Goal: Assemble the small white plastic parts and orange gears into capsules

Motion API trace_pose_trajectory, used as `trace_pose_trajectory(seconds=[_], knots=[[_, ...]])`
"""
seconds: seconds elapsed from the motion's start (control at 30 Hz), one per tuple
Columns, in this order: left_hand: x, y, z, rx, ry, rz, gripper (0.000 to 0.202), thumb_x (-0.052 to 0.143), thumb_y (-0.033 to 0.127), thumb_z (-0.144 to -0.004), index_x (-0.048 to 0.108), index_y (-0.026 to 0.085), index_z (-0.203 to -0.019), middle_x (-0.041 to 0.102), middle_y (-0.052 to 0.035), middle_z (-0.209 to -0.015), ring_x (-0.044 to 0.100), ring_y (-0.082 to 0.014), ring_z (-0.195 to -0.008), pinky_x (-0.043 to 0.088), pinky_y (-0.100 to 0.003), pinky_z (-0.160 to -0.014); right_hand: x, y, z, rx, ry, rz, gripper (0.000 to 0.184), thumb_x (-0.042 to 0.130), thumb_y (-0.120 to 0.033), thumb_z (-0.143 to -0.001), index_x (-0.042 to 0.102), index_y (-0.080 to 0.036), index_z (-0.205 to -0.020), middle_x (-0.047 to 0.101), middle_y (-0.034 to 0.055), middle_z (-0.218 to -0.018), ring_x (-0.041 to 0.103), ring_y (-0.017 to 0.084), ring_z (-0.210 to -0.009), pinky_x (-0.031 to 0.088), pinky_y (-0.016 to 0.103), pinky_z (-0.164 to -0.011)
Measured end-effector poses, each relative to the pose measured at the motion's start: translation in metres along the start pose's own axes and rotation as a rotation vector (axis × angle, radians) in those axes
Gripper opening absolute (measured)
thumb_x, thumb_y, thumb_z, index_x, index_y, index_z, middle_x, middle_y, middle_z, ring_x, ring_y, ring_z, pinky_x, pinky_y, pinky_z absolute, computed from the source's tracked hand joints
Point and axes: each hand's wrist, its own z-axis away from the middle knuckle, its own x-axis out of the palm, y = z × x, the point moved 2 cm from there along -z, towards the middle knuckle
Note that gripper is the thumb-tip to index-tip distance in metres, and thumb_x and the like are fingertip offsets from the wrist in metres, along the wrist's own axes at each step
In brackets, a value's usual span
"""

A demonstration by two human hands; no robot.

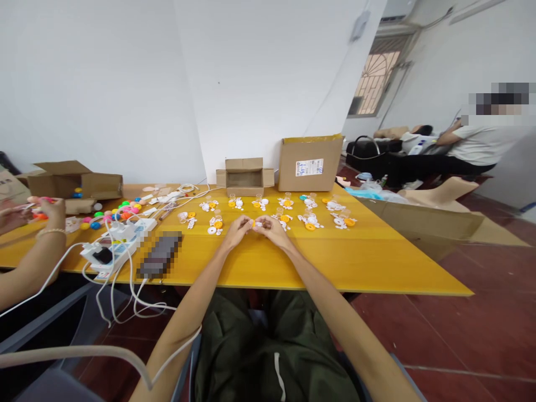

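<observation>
Close together above the wooden table (335, 262), my left hand (238, 230) and my right hand (273, 230) meet at the fingertips. Between them is a small orange and white plastic piece (254, 224); the fingers hide most of it, and its exact kind is too small to tell. Both hands are closed in a pinch on it. Beyond them, little heaps of white plastic parts, orange discs (310, 226) and clear cups (218, 213) lie in two rows. One heap has a teal disc (303, 197).
An open small carton (245, 180) and a larger closed carton (310, 164) stand at the back. Left are a power strip (125, 251) with white cables, a phone-like dark object (160, 255), coloured balls and a co-worker's hand (53, 213). Another person sits far right.
</observation>
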Motion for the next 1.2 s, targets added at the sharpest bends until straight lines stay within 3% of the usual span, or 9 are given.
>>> trace_pose_trajectory(seconds=[0.3,0.63,1.2], knots=[[0.0000,-0.0004,0.0013,0.035,0.005,0.019,0.031,0.067,0.049,-0.083,0.061,0.020,-0.090,0.063,-0.0010,-0.085,0.055,-0.0144,-0.073,0.047,-0.027,-0.068,0.0003,0.0005,0.0001,0.013,0.004,-0.022,0.041,0.082,-0.053,-0.060,0.067,-0.023,-0.083,0.068,0.0015,-0.084,0.063,0.018,-0.075,0.053,0.030,-0.065],[0.0004,-0.0021,-0.0006,0.009,-0.016,0.008,0.037,0.065,0.055,-0.083,0.060,0.019,-0.083,0.059,0.0012,-0.072,0.053,-0.0139,-0.067,0.046,-0.027,-0.066,0.0013,-0.0023,0.0009,-0.019,0.008,-0.012,0.040,0.083,-0.052,-0.059,0.066,-0.022,-0.081,0.069,0.0011,-0.083,0.063,0.018,-0.077,0.053,0.033,-0.073],[0.0010,0.0053,0.0019,0.062,-0.032,-0.014,0.040,0.063,0.060,-0.083,0.061,0.019,-0.083,0.060,0.0004,-0.074,0.051,-0.0141,-0.065,0.045,-0.027,-0.065,0.0011,-0.0037,0.0022,0.008,-0.006,-0.012,0.042,0.082,-0.057,-0.060,0.067,-0.022,-0.078,0.070,0.0016,-0.078,0.065,0.019,-0.074,0.053,0.032,-0.067]])
